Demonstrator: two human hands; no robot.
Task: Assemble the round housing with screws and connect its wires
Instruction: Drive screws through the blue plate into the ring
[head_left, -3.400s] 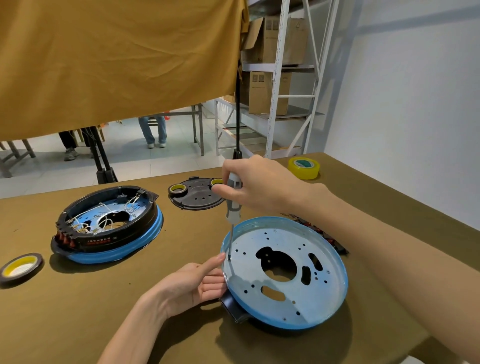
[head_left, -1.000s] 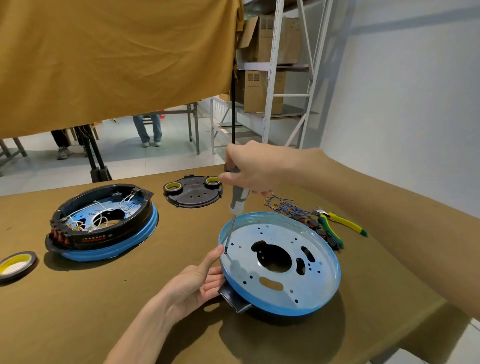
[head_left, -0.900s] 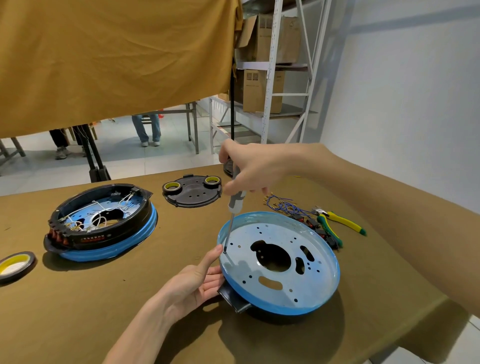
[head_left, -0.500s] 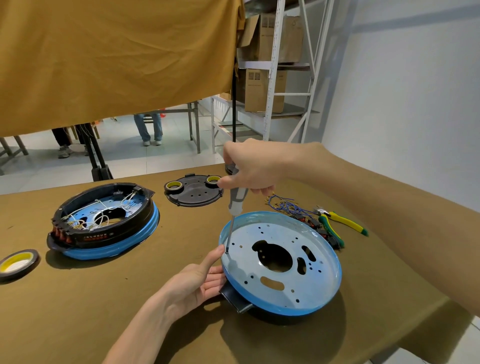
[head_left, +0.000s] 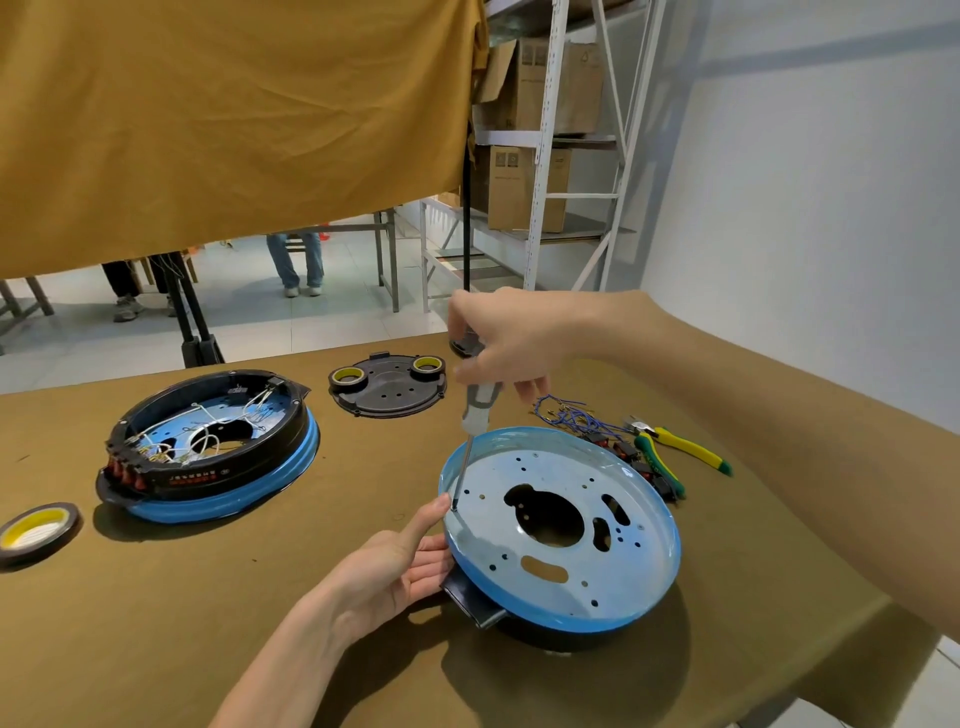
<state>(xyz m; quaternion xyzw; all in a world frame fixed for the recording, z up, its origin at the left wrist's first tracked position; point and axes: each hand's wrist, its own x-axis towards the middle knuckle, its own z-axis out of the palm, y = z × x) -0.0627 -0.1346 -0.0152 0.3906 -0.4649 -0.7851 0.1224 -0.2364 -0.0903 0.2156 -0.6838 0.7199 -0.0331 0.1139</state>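
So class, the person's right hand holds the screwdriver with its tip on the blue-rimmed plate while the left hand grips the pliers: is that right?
Not quite. In the head view the left hand steadies the plate's near-left rim; the pliers lie untouched on the table. The right hand does hold the screwdriver, tip on the plate.

Hardly any writing can be read here. The black ring of the wired housing (head_left: 208, 447) on the left of the surface (head_left: 156, 623) carries a short line of pale printed characters on its near wall, just right of the red parts, but they are too small and blurred to make out. The cardboard boxes (head_left: 524, 187) on the metal shelf (head_left: 582, 140) bear small dark printed marks near their top corners, square in shape; what they show cannot be told. A faint triangular mark sits on the upper box. The yellow-handled pliers (head_left: 680, 449) show dark lettering on the grip, also unreadable.
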